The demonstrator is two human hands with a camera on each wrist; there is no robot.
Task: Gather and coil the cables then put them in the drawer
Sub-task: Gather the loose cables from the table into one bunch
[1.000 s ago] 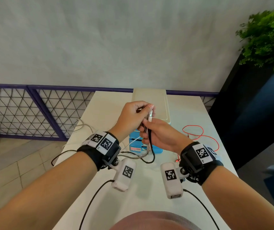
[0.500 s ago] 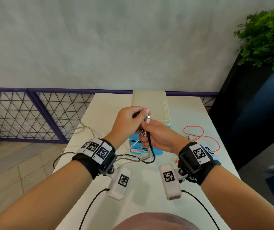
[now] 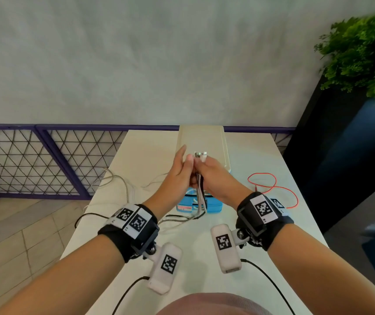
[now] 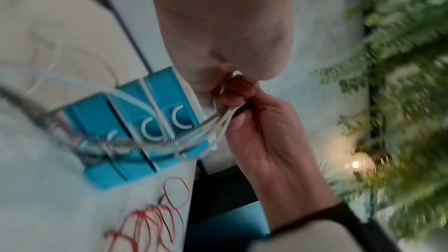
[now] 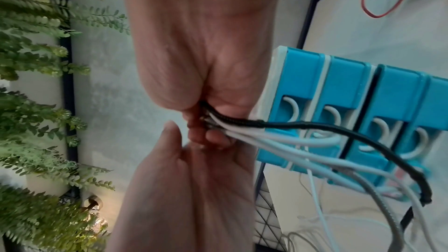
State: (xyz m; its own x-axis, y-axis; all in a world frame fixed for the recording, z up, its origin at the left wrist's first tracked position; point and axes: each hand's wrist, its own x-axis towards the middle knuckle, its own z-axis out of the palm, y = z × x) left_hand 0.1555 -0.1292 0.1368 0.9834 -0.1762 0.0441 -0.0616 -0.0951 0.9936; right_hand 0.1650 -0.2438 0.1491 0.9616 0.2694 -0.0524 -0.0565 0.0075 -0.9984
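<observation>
Black braided cable (image 5: 315,127) plain from right wrist.

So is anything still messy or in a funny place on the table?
Yes. The red cable lies loose in loops on the table, right of the blue drawer box, apart from the bundle of cables held by the right hand. Pale cable tails also sprawl towards the table's left edge, one end poking past it.
</observation>
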